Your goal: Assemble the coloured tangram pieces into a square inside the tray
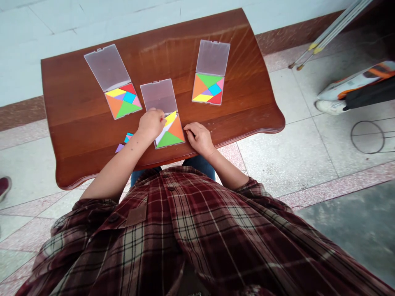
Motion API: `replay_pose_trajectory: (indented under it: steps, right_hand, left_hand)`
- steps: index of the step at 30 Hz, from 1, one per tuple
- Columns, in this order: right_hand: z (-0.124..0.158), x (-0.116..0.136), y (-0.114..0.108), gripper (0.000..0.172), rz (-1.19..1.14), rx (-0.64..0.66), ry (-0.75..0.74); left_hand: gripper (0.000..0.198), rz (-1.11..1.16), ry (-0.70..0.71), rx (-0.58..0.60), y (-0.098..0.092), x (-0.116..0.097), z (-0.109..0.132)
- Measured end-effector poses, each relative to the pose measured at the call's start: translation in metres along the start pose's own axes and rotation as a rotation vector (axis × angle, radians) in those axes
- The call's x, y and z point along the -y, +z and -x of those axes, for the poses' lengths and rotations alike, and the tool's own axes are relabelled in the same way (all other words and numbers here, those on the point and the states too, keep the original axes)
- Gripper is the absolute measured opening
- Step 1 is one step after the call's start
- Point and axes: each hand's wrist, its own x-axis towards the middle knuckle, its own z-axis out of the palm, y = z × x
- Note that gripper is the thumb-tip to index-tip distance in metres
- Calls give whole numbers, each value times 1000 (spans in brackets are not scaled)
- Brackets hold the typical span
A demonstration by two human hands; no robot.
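Note:
In the head view, my left hand (151, 124) is over the upper left of the middle tangram case (159, 96), fingers pinched. A sliver of red at the fingertips looks like a red tangram piece, mostly hidden by the hand. Inside this case lie a yellow parallelogram (170, 119), an orange triangle (177, 128) and a green triangle (169, 139); a white area shows at the left. My right hand (199, 137) rests on the table by the case's right edge, fingers curled, with nothing visible in them. A purple triangle (119, 147) and blue and pink pieces lie left, partly behind my left forearm.
Two more open cases with filled, coloured trays stand on the wooden table (247, 82): the left case (108, 68) and the right case (212, 57). A wall runs behind the table. At right are metal poles (327, 33), a person's shoe (331, 107) and a wire hoop (367, 137).

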Motion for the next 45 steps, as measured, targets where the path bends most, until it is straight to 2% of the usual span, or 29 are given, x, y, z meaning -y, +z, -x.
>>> replay_pose_trajectory:
  steps: [6,13,27,36,39,42,45]
  right_hand:
    - [0,0,0,22,0,1,-8]
    - [0,1,-1,21,11,1,-6]
    - [0,1,0,22,26,-9,-17]
    - [0,2,-1,23,15,-3,-4]
    - [-1,2,-1,22,6,-6,-10]
    - [-1,2,-1,22,4,-18,-19]
    - [0,2,-2,22,0,-11,-9]
  left_hand:
    - [33,-74,50,99,2,-11,6]
    - [33,-101,69,114,4,-8,5]
    - [36,-209,-1,146,-2,-16,12]
    - [28,-142,25,70,7,-10,6]
    - [25,-103,34,27,4,-4,4]
    - [24,-55,-7,-68,-3,7,4]
    - [22,-8,-44,-103,-7,15,4]
